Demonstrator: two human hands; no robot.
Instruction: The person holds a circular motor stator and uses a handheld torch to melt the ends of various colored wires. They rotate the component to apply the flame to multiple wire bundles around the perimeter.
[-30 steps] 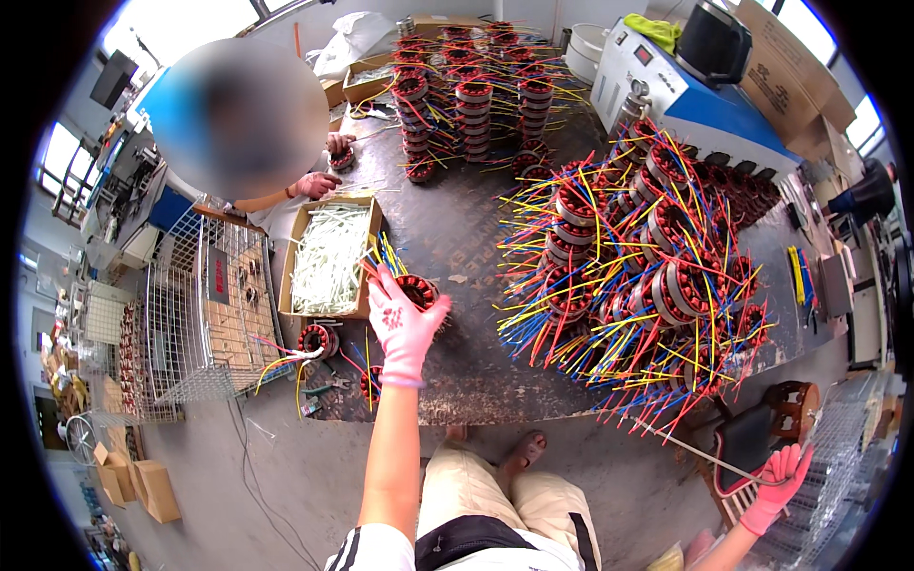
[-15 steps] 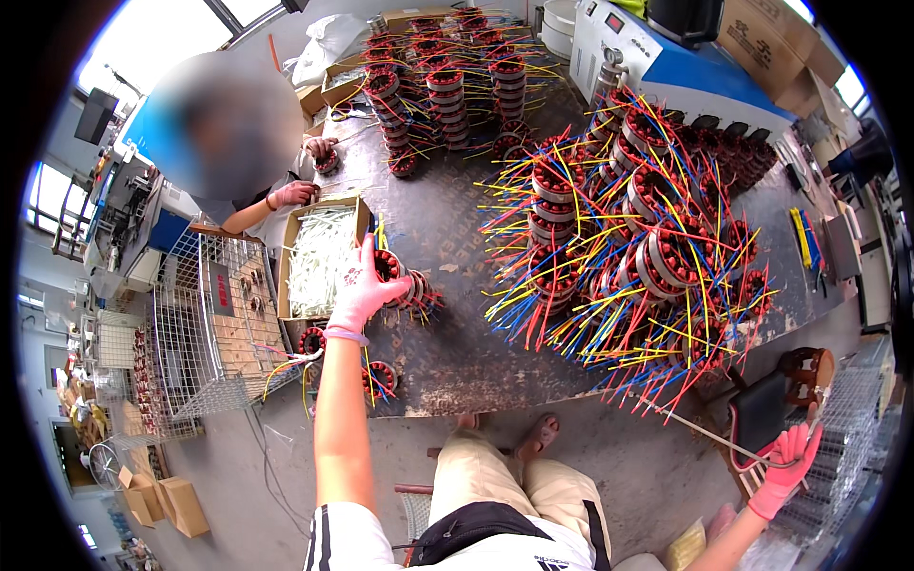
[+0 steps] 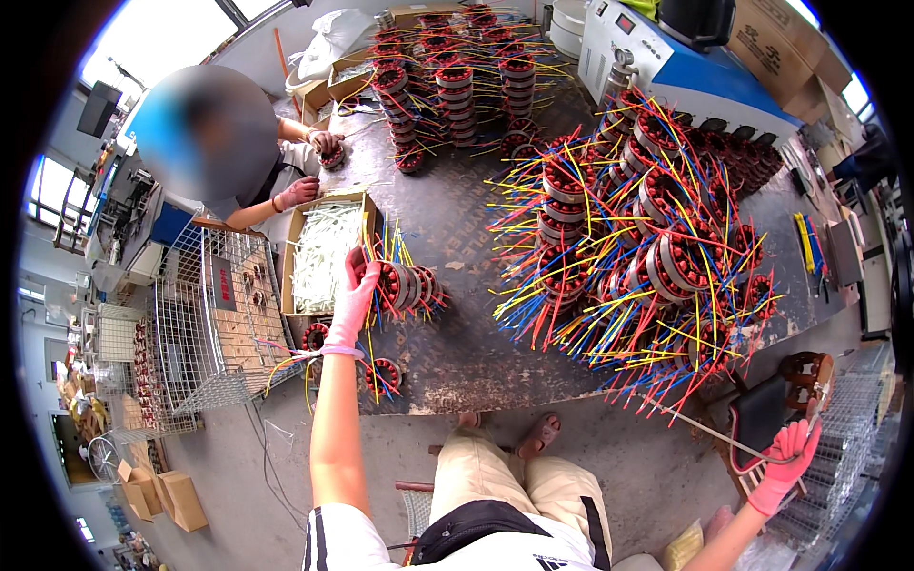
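My left hand [image 3: 353, 303], in a pink glove with a lilac band at the wrist, reaches over the table's left part. Its fingers are curled against the left end of a short row of wire-wound motor stators [image 3: 407, 285], lying on their sides. Red windings and blue, yellow and red leads show on them; the hand partly hides the end stator. Off the table's right edge, my gloved right hand [image 3: 790, 457] is closed around the bent end of a long thin bar [image 3: 709, 433]. The bar's far end reaches the table's front edge, below hanging leads.
An open box of white sticks [image 3: 327, 252] stands beside my left hand. A large heap of stators [image 3: 657, 247] covers the table's right side. Stator stacks [image 3: 455, 100] stand at the back. A co-worker's gloved hands [image 3: 300, 193] are at the left edge. A wire cage [image 3: 195, 328] adjoins the table.
My left hand's spread thumb and forefinger have drawn in against the end stator. The row's leads and coils show more plainly. My right hand keeps its grip on the bar.
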